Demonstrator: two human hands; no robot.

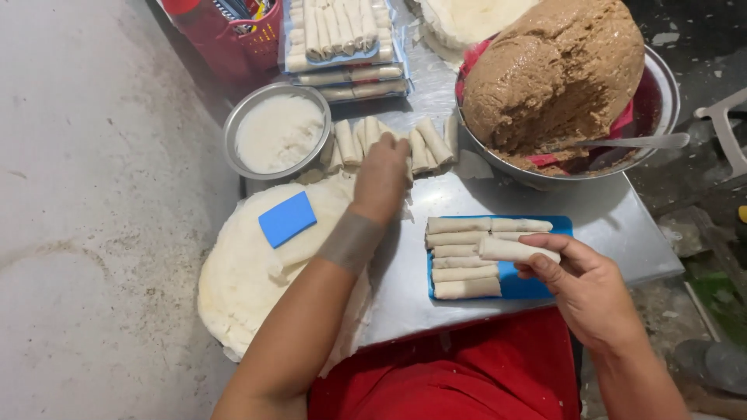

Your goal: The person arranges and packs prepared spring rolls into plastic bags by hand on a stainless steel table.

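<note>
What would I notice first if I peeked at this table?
Probably the huge mound of brown filling heaped in a metal bowl at the top right, a spoon resting in it. Next, the right hand holding a pale roll over a blue tray lined with finished rolls, while the left hand reaches into a loose pile of rolls. A big stack of white wrappers lies on the left, topped with a blue card.

A metal counter (622, 225) against a pale concrete surface

Left of the counter, a broad grey concrete surface (93, 210), mottled and scuffed, is seen under even, soft light. Right of the counter, dark, littered ground (700, 257) is seen, and part of a white plastic chair (727, 124) is visible at the frame's edge.
</note>
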